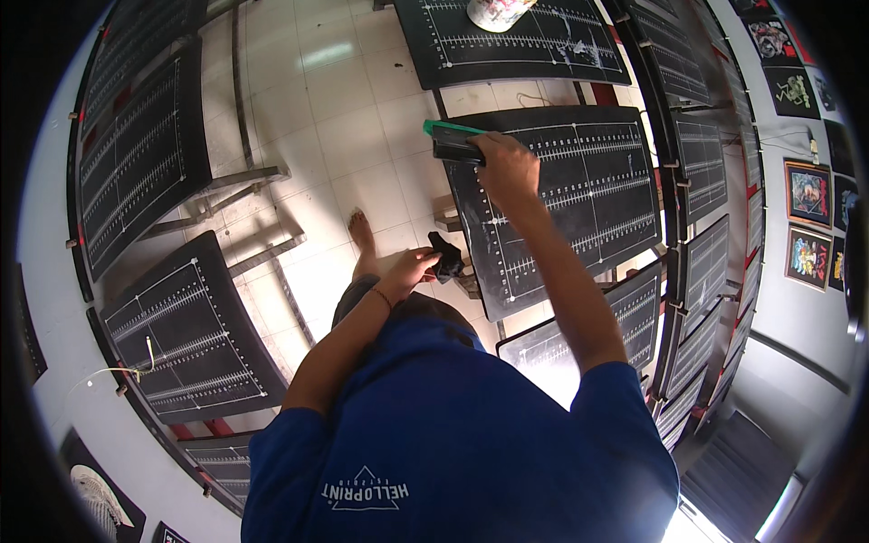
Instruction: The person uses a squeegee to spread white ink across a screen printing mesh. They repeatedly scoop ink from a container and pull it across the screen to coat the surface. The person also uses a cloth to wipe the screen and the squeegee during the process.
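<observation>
At the left, a flat black board (186, 312) with rounded corners carries fine white ruled scales, and a thin pale cord (118, 369) runs across its outer edge. Next come smooth, glossy cream tiles on the floor (317, 118), scuffed in patches, with the person's bare foot (362, 231) planted on them. The left hand (416, 270), a slim braided band (380, 296) at its wrist, has its fingers closed on a soft, crumpled black cloth (444, 257), held just beside the near tabletop's left edge. Further right, a straight, flat-bladed tool (458, 147), black with a bright green strip, sits over that tabletop's upper left corner; the right hand (509, 172) is clamped round its end. Whether the tool touches the surface cannot be told. A rounded white container (496, 13), smeared with colour, stands on the tabletop beyond (507, 65). The near tabletop (611, 217) is matt black, slightly scuffed, crossed by white graduated lines. At the far right, rectangular framed pictures (807, 194) hang on a pale wall (769, 271).
</observation>
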### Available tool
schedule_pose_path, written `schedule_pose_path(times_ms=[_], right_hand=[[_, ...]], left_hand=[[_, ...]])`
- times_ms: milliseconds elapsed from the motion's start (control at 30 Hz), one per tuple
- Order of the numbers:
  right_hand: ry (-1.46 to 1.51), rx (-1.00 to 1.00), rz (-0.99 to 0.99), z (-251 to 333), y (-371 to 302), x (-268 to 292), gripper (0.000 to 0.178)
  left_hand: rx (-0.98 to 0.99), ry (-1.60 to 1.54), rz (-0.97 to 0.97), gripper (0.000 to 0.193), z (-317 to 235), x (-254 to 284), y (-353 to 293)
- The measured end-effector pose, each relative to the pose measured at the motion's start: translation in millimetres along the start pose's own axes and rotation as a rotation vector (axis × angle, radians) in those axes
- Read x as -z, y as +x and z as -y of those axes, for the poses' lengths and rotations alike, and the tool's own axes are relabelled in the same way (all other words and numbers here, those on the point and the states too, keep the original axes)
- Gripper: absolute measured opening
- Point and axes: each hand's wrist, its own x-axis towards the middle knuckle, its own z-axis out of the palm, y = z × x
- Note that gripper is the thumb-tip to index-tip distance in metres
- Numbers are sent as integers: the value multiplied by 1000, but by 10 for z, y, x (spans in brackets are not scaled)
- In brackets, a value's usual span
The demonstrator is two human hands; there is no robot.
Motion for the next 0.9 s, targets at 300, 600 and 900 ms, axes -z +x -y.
schedule_pose_path(times_ms=[300,600,900], right_hand=[[61,301,39,-561,-755,303,47],[110,278,93,-590,-1798,483,34],[38,288,273,-843,-2412,807,30]], left_hand=[[-154,-44,-14,25,-210,-87,-137],[-137,-34,40,19,-90,-229,-97],[-80,414,394,33,495,-457,-103]])
